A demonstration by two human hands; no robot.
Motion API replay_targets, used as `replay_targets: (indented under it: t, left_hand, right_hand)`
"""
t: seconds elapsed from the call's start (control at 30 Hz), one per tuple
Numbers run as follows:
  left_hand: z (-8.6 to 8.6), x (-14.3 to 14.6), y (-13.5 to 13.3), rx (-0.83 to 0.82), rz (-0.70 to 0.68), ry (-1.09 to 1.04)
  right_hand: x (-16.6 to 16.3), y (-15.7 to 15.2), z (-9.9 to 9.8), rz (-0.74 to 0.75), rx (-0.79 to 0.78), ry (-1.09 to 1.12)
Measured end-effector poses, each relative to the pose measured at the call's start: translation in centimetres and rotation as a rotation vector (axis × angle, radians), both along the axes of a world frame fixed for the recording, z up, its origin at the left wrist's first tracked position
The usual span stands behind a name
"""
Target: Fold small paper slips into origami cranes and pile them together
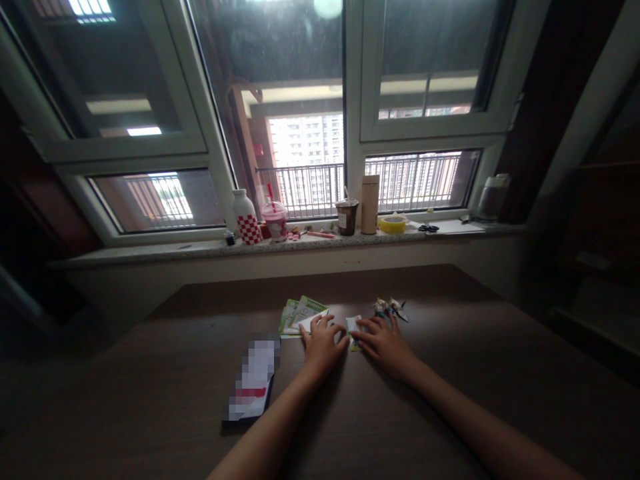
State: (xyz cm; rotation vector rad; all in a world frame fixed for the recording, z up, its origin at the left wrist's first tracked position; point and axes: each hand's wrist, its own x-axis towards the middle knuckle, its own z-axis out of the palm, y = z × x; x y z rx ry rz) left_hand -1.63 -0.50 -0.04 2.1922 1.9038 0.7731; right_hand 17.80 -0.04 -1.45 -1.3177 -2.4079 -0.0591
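Observation:
My left hand [324, 345] rests with spread fingers at the right edge of several green-bordered cards [295, 312], which lie fanned out on the table. Its fingertips reach over a white piece of card or paper [306, 324] on top of them. My right hand [389, 347] lies low with fingers stretched, their tips touching a small green and white card [353, 324], partly covered. Just beyond that hand sit some crumpled small wrappers or packets [395, 309]. Left of my left forearm is a dark, flat oblong object [257, 370] with a blurred-out pale face.
The brown table [160, 373] ends below a stone windowsill [200, 251]. On the sill stand a checkered bottle [247, 220], a pink cup with straw [275, 220], a dark drink cup [346, 217], a tan cylinder [369, 205], yellow tape [393, 224] and black scissors [429, 228].

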Motion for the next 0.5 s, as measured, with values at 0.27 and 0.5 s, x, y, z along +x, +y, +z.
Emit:
replay_targets:
  t: [0.27, 0.5]
  left_hand:
    - [-0.02, 0.11, -0.01, 0.005, -0.011, 0.064]
    - [0.39, 0.05, 0.50, 0.008, -0.006, 0.140]
  right_hand:
    - [-0.12, 0.09, -0.03, 0.001, -0.022, 0.015]
    - [-0.06, 0.16, -0.07, -0.001, -0.050, 0.016]
